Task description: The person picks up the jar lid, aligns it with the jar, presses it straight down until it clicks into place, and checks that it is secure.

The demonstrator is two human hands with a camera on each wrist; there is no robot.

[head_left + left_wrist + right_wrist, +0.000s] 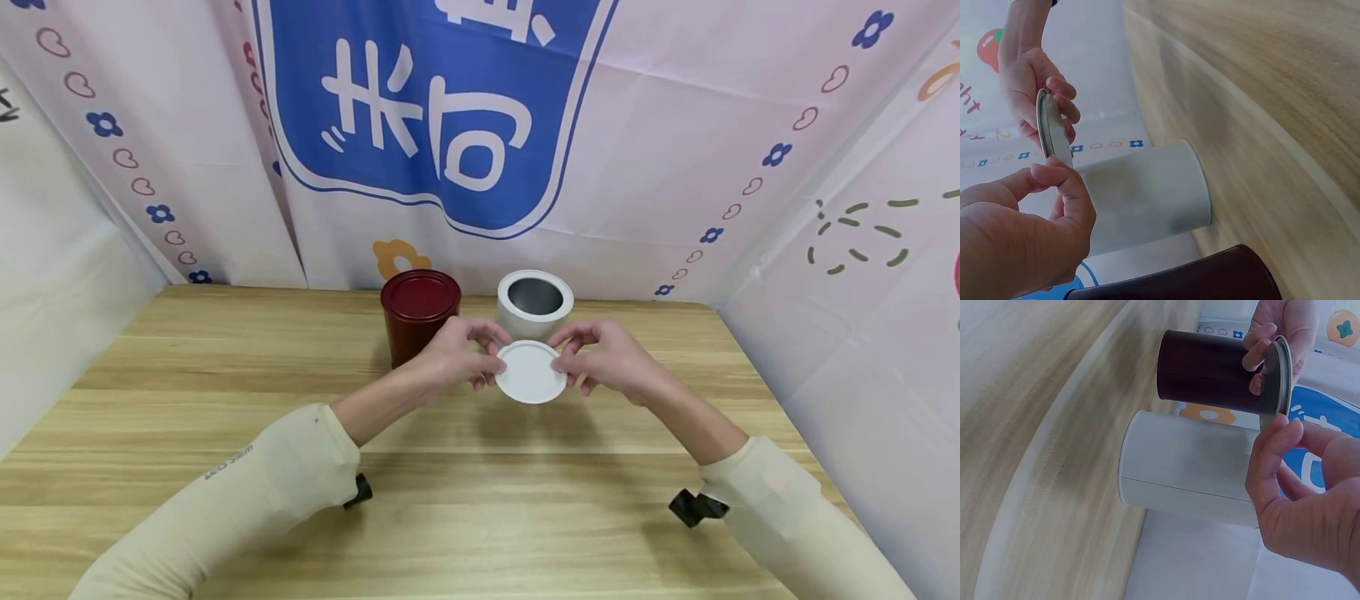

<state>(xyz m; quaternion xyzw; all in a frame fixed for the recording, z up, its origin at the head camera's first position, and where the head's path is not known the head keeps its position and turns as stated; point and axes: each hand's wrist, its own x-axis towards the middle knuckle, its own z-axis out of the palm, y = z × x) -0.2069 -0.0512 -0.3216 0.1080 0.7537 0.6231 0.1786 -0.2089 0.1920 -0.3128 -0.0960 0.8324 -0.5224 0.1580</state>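
Between both hands hangs a round white lid [531,372], raised over the table in front of a white can. My left hand [463,354] pinches its left edge between thumb and fingers. On the opposite edge, my right hand [597,357] pinches it the same way. The white can [536,304] stands upright without a cover, its grey inside showing; the hands hide part of its front. To its left is a dark red can [411,333] with its lid on, partly behind the left hand. Side-on in the left wrist view, the lid [1054,128] shows a stepped rim.
The wood-grain table [480,517] ends at a printed cloth backdrop [637,167] close behind the cans. More white cloth [885,275] walls in the right side, and another stretches along the left. Both forearms wear pale sleeves with black straps.
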